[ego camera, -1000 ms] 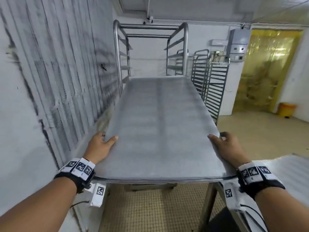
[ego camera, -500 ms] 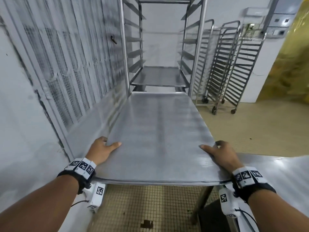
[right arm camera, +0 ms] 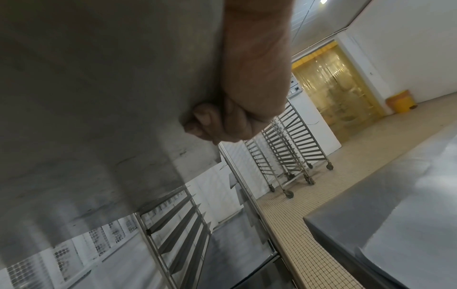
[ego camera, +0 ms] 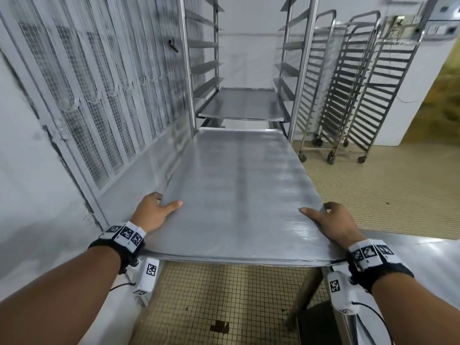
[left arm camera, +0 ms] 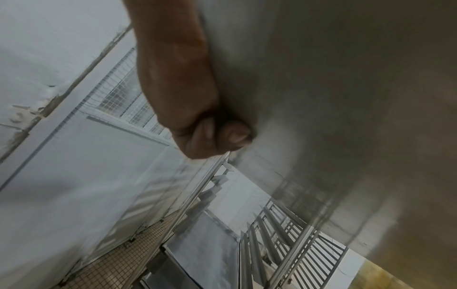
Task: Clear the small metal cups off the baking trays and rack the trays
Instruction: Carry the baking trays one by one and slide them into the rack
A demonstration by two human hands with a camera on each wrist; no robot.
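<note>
Left hand (ego camera: pixel 153 212) and right hand (ego camera: pixel 333 224) clamp near corners of bare baking tray (ego camera: pixel 239 195), thumbs on top for level carry; far edge just short of rack (ego camera: pixel 302 70), below racked tray (ego camera: pixel 242 103).

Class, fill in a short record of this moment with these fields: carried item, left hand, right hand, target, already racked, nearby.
carried item: tray, bare, no cups on it
left hand: grips the tray's left edge
right hand: grips the tray's right edge
target: rack straight ahead
already racked: one tray on a lower rail
nearby: empty wheeled racks at right; table
</note>
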